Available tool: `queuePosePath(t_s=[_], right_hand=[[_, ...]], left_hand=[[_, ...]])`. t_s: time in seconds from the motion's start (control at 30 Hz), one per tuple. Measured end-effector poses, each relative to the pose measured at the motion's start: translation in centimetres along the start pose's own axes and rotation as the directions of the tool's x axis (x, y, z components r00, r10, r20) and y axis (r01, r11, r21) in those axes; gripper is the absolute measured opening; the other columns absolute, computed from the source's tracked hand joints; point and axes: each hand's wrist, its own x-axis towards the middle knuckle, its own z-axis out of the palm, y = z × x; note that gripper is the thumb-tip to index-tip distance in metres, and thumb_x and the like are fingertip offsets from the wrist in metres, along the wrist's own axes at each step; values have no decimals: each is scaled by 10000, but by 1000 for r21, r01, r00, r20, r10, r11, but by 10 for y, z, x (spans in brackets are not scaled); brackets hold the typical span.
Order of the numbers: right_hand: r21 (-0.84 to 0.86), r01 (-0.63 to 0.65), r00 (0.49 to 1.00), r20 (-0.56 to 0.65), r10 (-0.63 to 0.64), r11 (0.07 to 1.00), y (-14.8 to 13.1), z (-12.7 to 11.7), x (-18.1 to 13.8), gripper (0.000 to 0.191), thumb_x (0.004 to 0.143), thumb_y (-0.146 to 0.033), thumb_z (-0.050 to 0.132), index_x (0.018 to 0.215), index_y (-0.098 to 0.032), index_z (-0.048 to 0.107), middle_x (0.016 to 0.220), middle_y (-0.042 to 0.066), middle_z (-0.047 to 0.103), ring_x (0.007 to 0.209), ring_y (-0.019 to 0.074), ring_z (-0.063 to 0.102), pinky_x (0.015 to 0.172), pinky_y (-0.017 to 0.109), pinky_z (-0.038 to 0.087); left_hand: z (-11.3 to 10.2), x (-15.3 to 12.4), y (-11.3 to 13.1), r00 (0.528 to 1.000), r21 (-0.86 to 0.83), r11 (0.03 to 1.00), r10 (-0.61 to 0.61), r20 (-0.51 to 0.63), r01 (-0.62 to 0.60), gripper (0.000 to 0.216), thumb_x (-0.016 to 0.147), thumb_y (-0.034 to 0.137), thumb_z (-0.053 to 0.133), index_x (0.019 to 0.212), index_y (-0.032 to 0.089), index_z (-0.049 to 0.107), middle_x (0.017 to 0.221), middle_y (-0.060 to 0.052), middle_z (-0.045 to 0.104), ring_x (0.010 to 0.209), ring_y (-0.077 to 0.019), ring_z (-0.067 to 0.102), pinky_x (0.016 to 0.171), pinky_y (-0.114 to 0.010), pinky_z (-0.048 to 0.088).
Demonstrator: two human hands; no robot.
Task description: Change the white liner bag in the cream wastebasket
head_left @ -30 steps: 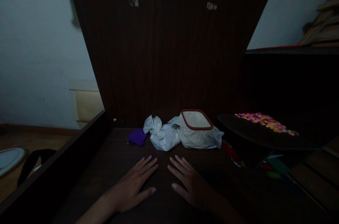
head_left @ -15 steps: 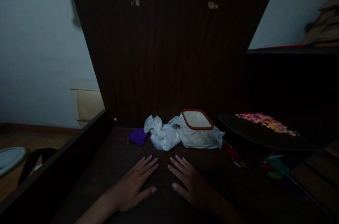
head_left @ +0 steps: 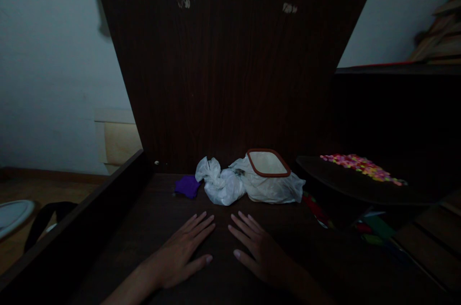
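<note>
My left hand point(head_left: 185, 250) lies palm down on the dark wooden surface point(head_left: 144, 228), its fingers stretched out and holding nothing. Opposite it, my right hand point(head_left: 257, 250) also rests flat with fingers apart, empty. Just beyond the fingertips sits a knotted white plastic bag point(head_left: 224, 187). To its right is a second, flatter plastic bag point(head_left: 275, 190), and a square brown-rimmed hoop with white cloth point(head_left: 269, 162) leans on top of it. A small purple cloth point(head_left: 187, 186) lies left of the knotted bag.
A tall dark panel point(head_left: 230, 69) rises behind the bags. A low side board point(head_left: 90, 209) edges the left. At right, a dark ledge point(head_left: 317, 170) carries a strip of pink and yellow bits point(head_left: 362, 168), with colourful items point(head_left: 378, 228) below it. A white round-edged object point(head_left: 16, 213) stands beyond the left board.
</note>
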Motion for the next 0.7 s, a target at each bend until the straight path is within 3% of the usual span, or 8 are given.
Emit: queuePosePath(t_s=[0.2,0.7], right_hand=[[-3,-7,1000,11,8,1000,1,1,0,563,1031,-412,468,1559,-244,368,1642,83,289,1532,317,224,1227,593,243],[4,13,1000,-26,-13,1000,1,1,0,560,1020,-392,494,1547,-236,392,1623,107,322,1521,328,253,1214,603,266]], left_hand=[[-2,1,2,999,15,1000,-17,32,16,659,1017,539,453,1595,297,249,1664,-62,229,1534,-352,216,1226,-610,267],[-1,-1,1,1000,15,1000,21,-20,-21,655,1012,499,498,1590,301,262,1653,-68,261,1520,-355,256,1212,-608,291]])
